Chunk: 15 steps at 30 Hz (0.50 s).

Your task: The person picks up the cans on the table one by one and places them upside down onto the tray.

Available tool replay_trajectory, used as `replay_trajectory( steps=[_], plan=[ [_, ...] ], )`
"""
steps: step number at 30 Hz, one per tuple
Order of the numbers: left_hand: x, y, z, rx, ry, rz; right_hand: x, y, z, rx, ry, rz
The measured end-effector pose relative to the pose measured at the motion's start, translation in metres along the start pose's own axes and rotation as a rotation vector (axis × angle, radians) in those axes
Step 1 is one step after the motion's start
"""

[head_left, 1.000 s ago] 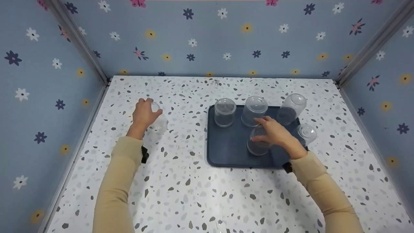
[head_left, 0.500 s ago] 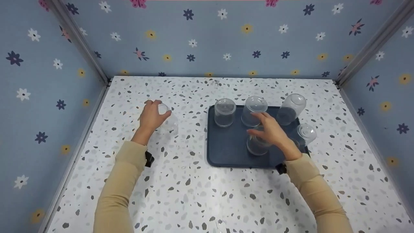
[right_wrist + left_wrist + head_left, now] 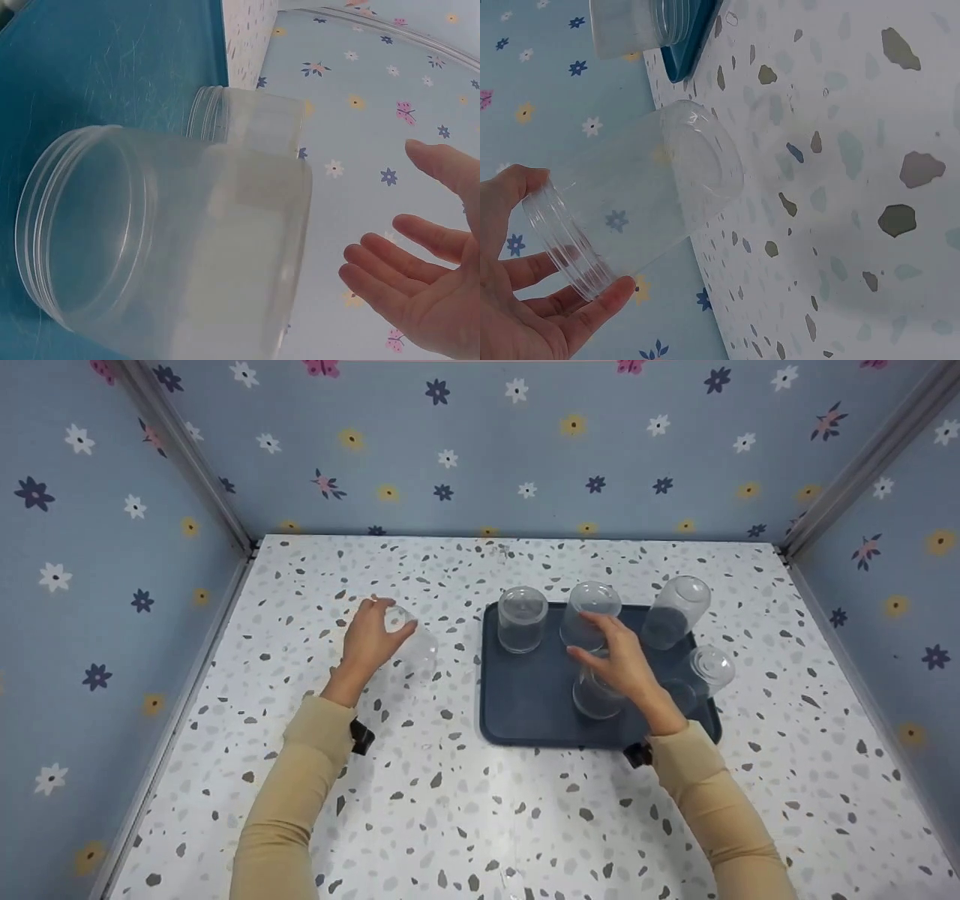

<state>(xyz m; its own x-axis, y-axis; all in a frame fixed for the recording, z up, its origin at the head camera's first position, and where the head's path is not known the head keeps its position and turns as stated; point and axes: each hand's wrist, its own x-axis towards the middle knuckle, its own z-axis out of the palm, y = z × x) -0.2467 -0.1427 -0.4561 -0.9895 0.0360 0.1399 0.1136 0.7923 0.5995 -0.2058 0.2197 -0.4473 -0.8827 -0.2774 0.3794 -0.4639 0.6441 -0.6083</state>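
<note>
My left hand (image 3: 373,637) grips a clear plastic jar (image 3: 421,649) by its threaded mouth, left of the tray. The left wrist view shows thumb and fingertips around that threaded rim, with the jar's base towards the speckled table. On the dark blue tray (image 3: 525,712), a clear jar (image 3: 596,699) stands mouth down, partly hidden by my right hand (image 3: 622,660). That hand hovers with thumb and fingers spread, holding nothing. In the right wrist view, a gap separates the fingers (image 3: 382,289) from the large jar (image 3: 180,240).
More upturned clear jars share the tray: one at back left (image 3: 523,622), one at back middle (image 3: 577,634), one at back right (image 3: 679,611) and one at the right edge (image 3: 712,669). Flower-patterned panels (image 3: 510,472) enclose the table at the back and sides.
My left hand has moved right with the jar, closer to the tray. My right hand has drawn slightly left and up, away from the jar beneath it, its fingers spread.
</note>
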Motion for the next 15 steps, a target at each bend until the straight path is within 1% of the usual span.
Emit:
replay_trajectory(
  steps=[9,15],
  plan=[
    [-0.007,0.012,0.010,-0.093,0.025,0.020,-0.001,-0.004,0.009,0.066,0.051,-0.004],
    [-0.011,0.018,0.019,-0.133,0.027,0.033,-0.001,-0.007,0.015,0.120,0.064,0.001]
  ],
)
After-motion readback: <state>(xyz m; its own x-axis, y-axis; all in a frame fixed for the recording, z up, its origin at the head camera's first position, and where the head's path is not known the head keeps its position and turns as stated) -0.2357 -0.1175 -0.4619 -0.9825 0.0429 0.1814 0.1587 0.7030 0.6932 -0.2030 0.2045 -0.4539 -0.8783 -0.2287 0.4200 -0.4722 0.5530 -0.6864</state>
